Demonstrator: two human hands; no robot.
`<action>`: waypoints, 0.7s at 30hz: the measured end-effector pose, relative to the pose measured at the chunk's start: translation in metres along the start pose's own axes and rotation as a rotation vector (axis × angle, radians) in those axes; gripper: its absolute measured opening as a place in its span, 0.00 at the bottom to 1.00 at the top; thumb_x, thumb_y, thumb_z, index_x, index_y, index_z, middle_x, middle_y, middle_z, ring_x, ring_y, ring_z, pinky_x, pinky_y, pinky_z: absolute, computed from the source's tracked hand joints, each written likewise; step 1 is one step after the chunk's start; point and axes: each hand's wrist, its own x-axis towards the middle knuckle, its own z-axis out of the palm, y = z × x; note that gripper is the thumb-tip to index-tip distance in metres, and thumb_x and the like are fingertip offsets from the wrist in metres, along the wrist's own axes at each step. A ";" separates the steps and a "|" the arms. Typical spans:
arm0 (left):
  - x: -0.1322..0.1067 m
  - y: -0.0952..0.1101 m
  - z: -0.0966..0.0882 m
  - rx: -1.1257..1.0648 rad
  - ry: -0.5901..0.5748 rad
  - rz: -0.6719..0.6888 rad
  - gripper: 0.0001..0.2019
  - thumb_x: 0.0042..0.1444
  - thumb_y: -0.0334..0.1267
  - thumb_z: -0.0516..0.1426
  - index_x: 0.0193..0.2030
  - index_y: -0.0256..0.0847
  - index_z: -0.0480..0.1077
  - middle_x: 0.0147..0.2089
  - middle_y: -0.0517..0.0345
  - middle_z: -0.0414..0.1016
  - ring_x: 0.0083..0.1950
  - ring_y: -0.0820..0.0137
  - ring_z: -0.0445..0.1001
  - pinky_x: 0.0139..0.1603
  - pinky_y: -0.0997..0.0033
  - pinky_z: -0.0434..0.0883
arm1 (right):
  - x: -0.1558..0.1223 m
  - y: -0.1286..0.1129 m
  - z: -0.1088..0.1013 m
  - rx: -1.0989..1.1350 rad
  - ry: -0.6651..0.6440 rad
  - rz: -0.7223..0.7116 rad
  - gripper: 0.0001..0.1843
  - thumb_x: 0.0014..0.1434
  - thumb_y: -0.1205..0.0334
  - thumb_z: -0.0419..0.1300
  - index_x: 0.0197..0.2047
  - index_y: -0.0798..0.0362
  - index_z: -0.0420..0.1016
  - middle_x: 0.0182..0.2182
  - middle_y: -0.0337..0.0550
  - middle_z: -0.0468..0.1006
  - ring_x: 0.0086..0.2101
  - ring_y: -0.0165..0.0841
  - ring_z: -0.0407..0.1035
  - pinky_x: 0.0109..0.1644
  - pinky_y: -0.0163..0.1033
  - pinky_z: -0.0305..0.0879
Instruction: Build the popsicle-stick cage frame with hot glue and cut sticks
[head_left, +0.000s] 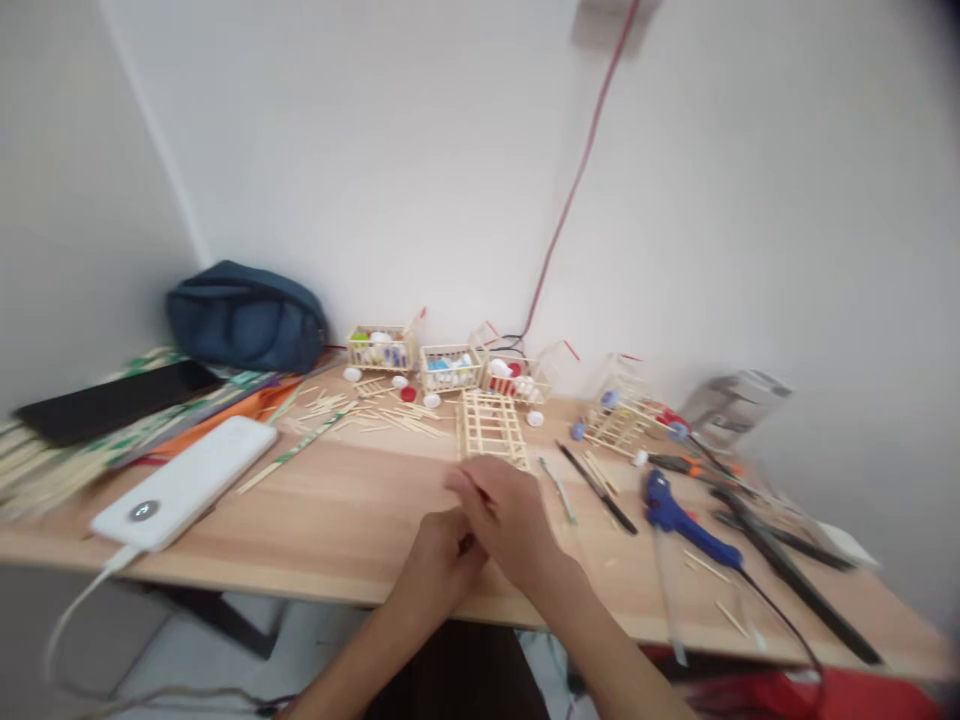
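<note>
My left hand and my right hand meet above the front part of the wooden table. Both have their fingers curled closed, the right lying partly over the left. Whatever is between them, if anything, is hidden. Just beyond the right hand lies a small frame of wooden sticks, built like a lattice. Behind it stand several little stick carts with white wheels, among them a left cart, a middle cart and a right cart, loaded with small coloured items.
Loose sticks lie left of the frame. A white power bank, a dark phone-like slab and a blue pouch are at left. A black pen, a blue glue gun and another stick cart are at right.
</note>
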 end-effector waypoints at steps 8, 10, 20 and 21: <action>-0.006 0.001 -0.121 0.571 0.369 0.102 0.13 0.57 0.34 0.51 0.42 0.37 0.76 0.40 0.50 0.80 0.41 0.64 0.75 0.45 0.65 0.69 | -0.082 0.037 0.000 0.061 0.020 0.215 0.21 0.67 0.54 0.49 0.28 0.51 0.75 0.22 0.37 0.76 0.24 0.28 0.70 0.29 0.31 0.61; -0.010 0.004 -0.161 0.676 0.445 0.067 0.14 0.58 0.36 0.51 0.45 0.37 0.75 0.43 0.50 0.80 0.42 0.63 0.75 0.46 0.66 0.69 | -0.085 0.039 0.002 0.063 -0.006 0.267 0.22 0.67 0.51 0.48 0.28 0.51 0.75 0.21 0.37 0.76 0.24 0.29 0.71 0.29 0.31 0.61; -0.077 -0.014 -0.297 1.049 0.695 -0.461 0.11 0.55 0.36 0.55 0.39 0.32 0.76 0.34 0.47 0.77 0.41 0.50 0.74 0.38 0.62 0.66 | -0.084 0.051 0.010 0.049 -0.151 0.358 0.30 0.65 0.41 0.44 0.22 0.52 0.69 0.16 0.36 0.67 0.21 0.30 0.66 0.28 0.33 0.56; -0.079 -0.022 -0.300 1.004 0.684 -0.432 0.10 0.54 0.36 0.56 0.37 0.30 0.75 0.32 0.48 0.76 0.39 0.50 0.74 0.37 0.61 0.66 | -0.084 0.051 0.011 0.050 -0.157 0.353 0.30 0.65 0.41 0.44 0.22 0.52 0.67 0.17 0.36 0.67 0.21 0.30 0.66 0.28 0.33 0.56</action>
